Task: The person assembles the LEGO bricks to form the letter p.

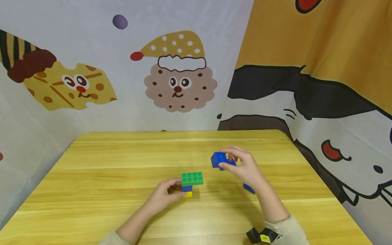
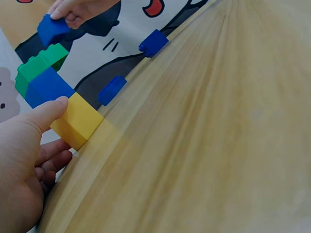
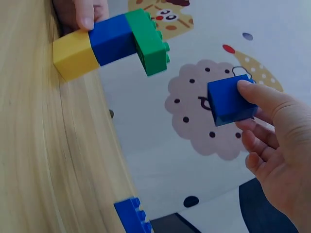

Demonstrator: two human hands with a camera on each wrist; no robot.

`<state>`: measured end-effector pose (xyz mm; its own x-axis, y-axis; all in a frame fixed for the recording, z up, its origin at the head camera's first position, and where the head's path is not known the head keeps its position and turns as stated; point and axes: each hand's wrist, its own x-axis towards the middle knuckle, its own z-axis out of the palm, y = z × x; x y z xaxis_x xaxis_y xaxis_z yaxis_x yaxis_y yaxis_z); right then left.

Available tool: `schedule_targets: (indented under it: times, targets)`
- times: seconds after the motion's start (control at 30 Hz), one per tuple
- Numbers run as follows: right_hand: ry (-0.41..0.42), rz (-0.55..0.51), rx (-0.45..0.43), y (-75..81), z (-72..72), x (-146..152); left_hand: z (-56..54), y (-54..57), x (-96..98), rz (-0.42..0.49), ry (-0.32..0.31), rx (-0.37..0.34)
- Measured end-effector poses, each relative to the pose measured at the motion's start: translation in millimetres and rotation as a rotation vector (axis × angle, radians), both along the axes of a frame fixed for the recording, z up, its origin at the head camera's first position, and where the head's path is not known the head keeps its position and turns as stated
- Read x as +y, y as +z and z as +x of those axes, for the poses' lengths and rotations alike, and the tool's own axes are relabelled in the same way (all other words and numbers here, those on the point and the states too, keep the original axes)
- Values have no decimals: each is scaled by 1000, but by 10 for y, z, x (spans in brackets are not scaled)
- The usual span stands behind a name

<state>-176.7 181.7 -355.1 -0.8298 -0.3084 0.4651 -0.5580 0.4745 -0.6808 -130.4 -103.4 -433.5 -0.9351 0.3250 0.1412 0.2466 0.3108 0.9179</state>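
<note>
On the table stands a stack of toy building bricks: a yellow brick (image 2: 80,121) at the bottom, a blue brick (image 3: 112,39) in the middle and a longer green brick (image 1: 192,178) on top, overhanging to the right in the head view. My left hand (image 1: 163,196) holds the stack low down, its thumb near the seam between blue and yellow. Up and to the right of the stack, my right hand (image 1: 243,166) pinches a square blue brick (image 3: 231,99) between thumb and fingers, in the air and apart from the green brick.
A loose blue brick (image 1: 249,188) lies on the wooden table (image 1: 122,163) beside the right forearm. Partly hidden behind the right fingers shows more blue (image 1: 232,162). Black objects (image 1: 253,235) sit by the right sleeve. A cartoon-printed cloth (image 1: 183,119) hangs behind the table.
</note>
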Motion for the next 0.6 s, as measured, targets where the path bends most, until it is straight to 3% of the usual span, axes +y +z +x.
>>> schedule_targets:
  times: [0.2,0.27,0.43,0.6]
  targets:
    - [11,-85,14,250,217,-205,-1,22,-2,1,-8,-1]
    - [17,-99,18,304,279,-269,-28,-30,-7,-3,-8,-1]
    - [48,-134,73,232,303,-378,-125,-239,-38,-10,-4,-3]
    - [66,-167,100,5,207,-438,-154,-313,-61,-6,-13,10]
